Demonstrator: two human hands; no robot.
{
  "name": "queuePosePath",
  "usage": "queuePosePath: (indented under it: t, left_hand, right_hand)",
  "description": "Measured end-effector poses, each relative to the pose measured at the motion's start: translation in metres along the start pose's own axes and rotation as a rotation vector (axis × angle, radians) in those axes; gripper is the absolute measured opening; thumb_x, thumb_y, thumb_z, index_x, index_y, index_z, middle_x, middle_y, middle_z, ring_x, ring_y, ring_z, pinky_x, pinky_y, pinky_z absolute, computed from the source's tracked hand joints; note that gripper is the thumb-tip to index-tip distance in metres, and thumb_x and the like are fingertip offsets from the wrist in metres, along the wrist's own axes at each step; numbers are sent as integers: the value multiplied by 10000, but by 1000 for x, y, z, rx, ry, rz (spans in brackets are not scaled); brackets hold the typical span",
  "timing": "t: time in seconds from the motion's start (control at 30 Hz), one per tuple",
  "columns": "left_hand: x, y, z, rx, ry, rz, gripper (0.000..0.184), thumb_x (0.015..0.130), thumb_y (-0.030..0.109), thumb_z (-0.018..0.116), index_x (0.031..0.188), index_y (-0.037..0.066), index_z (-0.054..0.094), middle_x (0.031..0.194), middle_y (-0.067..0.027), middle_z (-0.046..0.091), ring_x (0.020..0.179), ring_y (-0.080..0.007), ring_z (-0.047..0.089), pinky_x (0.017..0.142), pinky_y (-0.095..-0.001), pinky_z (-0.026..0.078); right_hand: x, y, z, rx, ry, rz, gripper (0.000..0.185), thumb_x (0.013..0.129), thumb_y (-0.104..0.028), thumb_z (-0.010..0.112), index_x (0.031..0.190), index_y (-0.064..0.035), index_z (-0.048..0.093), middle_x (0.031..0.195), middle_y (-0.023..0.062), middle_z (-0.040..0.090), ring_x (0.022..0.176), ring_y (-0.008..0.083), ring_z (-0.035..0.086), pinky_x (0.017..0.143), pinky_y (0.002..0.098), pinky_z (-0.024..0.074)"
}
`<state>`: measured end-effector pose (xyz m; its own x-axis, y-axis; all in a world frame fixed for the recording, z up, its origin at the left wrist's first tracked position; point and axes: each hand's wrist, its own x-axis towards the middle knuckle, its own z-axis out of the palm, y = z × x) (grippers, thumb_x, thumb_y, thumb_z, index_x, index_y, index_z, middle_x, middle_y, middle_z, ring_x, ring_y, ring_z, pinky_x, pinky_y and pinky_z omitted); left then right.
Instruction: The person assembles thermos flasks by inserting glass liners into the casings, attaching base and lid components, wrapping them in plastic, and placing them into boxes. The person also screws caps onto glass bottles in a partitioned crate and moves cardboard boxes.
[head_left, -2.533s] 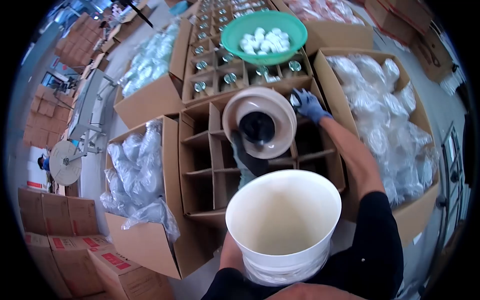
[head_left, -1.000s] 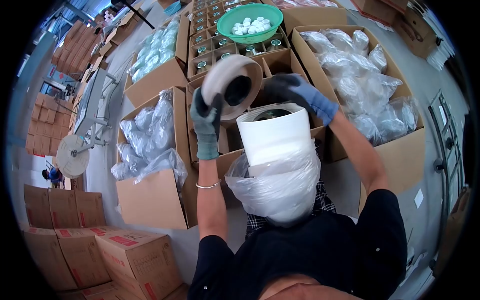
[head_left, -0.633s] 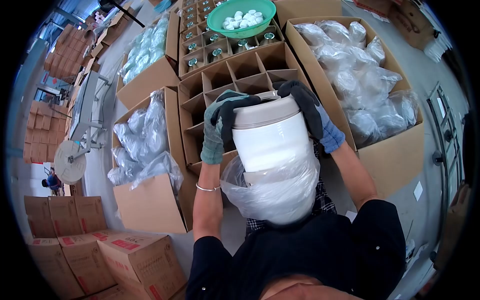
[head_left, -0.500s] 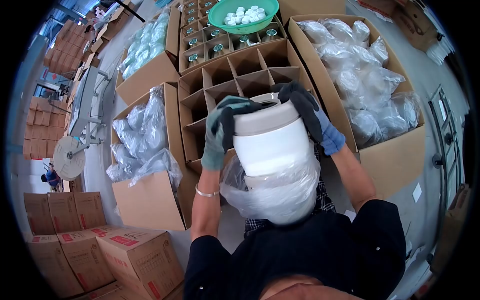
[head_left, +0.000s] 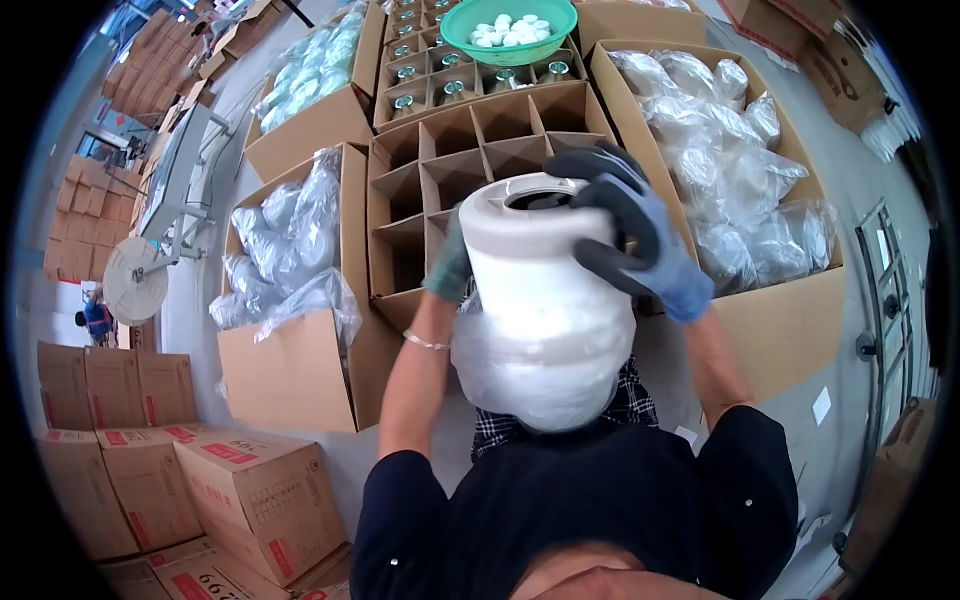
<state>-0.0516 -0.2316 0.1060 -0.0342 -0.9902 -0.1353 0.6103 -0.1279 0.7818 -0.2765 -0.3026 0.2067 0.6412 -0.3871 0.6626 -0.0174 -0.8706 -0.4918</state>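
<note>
Head view: one white container (head_left: pixel 545 285), grey-lidded and plastic-wrapped below, stood before the divided carton (head_left: pixel 402 303), between the left hand (head_left: pixel 453 258), partly hidden, grip untellable, and the right hand (head_left: pixel 645 230), fingers bent and spread at the lid (head_left: pixel 515 235), hold likewise untellable.

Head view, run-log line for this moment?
right hand: at lid rim, fingers spread | left hand: beside lid, partly hidden | lid: on white container | divided box: beyond container
</note>
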Motion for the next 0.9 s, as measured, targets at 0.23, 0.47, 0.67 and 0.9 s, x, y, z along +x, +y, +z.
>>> queuePosePath:
  t: [0.23, 0.47, 0.67, 0.9]
  left_hand:
    - [-39, -61, -12, 325, -15, 154, 292, 941, 249, 563, 1051, -12, 632, 906, -20, 645, 779, -39, 529, 673, -196, 489]
    - [-120, -64, 94, 1044, -221, 401, 781, 872, 195, 633, 1495, 124, 167, 753, -195, 583, 725, -133, 596, 690, -326, 483]
    - [-112, -42, 93, 817, -165, 488, 721, 879, 169, 638, 1476, 90, 242, 1235, -141, 566, 1101, -137, 516, 926, -257, 406]
    - [-130, 12, 25, 452, -60, 21, 536, 834, 117, 680, 1318, -8, 486, 1255, -75, 566, 1088, -111, 528, 945, -258, 434]
  right_hand:
    - [-13, -57, -48, 50, -263, 34, 541, 677, -241, 755, 1147, -25, 599, 1143, 167, 618, 987, 351, 605, 858, 398, 473]
    - [-71, 59, 8, -131, -79, 512, 329, 824, -300, 649, 1005, -26, 673, 922, 183, 674, 832, 322, 645, 744, 364, 500]
    - [-8, 24, 5, -232, -319, 441, 340, 854, -313, 601, 1001, -13, 666, 939, 188, 664, 848, 353, 628, 750, 379, 492]
    - [33, -29, -66, 382, -785, 144, 335, 809, -166, 646, 1111, -20, 629, 1095, 115, 628, 965, 247, 601, 838, 349, 473]
